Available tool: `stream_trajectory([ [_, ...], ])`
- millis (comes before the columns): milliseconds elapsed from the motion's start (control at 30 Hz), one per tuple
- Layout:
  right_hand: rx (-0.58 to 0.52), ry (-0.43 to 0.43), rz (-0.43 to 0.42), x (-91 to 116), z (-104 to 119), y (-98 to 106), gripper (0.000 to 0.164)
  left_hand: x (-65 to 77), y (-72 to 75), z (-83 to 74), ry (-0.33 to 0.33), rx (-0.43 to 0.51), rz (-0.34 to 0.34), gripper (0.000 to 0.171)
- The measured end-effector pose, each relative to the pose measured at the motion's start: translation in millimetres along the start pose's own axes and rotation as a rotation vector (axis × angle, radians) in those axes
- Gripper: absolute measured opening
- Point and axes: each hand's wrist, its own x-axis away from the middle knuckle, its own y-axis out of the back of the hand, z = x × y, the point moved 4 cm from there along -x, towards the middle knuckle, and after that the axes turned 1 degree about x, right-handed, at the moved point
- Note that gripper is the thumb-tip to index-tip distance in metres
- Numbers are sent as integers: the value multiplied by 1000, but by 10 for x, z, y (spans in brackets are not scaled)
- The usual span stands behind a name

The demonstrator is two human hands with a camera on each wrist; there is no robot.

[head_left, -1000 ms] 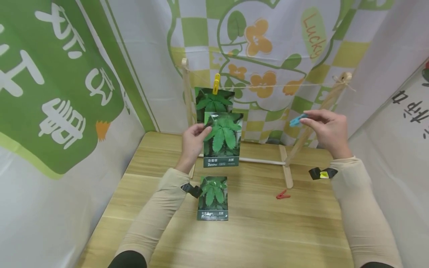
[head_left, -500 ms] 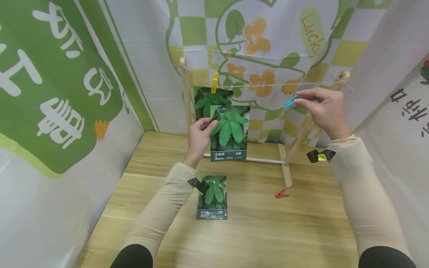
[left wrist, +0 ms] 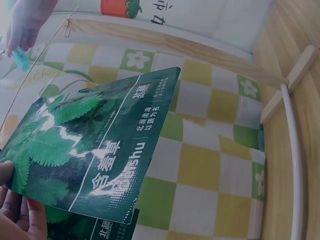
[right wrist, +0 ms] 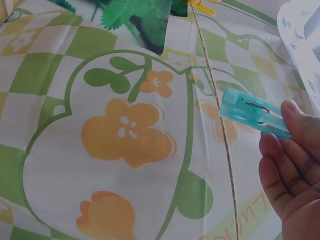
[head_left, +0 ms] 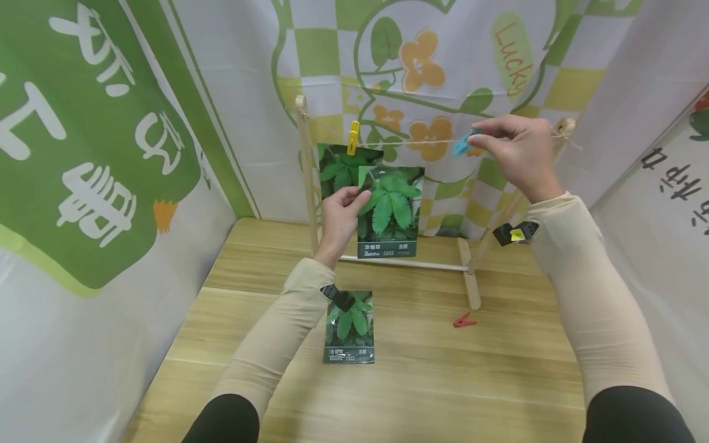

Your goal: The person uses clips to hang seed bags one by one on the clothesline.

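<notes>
My left hand (head_left: 342, 218) pinches a green seed packet (head_left: 390, 212) by its left edge, holding it upright just below the string (head_left: 418, 143). Between thumb and fingers of my right hand (head_left: 517, 151) is a blue clothespin (head_left: 464, 143), its front end overlapping the string in the head view. The right wrist view shows this clothespin (right wrist: 252, 111) with its nose close to the string (right wrist: 225, 140). A second packet (head_left: 338, 166) hangs from the string under a yellow clothespin (head_left: 353, 138), partly covered by the held packet. A third packet (head_left: 350, 335) lies on the table, partly behind the left wrist strap.
A wooden frame with a right post (head_left: 506, 206) and a left post (head_left: 306, 166) carries the string. Its white crossbar (head_left: 437, 265) runs low behind the held packet. A red clothespin (head_left: 464, 320) lies on the table (head_left: 443, 381). A patterned curtain (head_left: 321, 52) hangs behind.
The left hand has carried its packet right and up toward the string. My right hand has raised the blue clothespin and brought it left, up to the string's height.
</notes>
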Motion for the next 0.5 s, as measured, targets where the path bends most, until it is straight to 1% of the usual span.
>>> stream_trajectory([
  [200, -1, -18, -2, -148, 54, -106, 17, -52, -69, 7, 19, 3, 10, 33],
  [333, 0, -29, 17, -230, 70, -191, 18, -61, -104, 21, 44, -34, 22, 37],
  [433, 17, -40, 48, -281, 83, -240, 18, -60, -140, 9, 53, -48, 42, 40],
  [500, 31, -50, 87, -304, 92, -274, 18, -71, -169, -8, 46, -33, 50, 41],
])
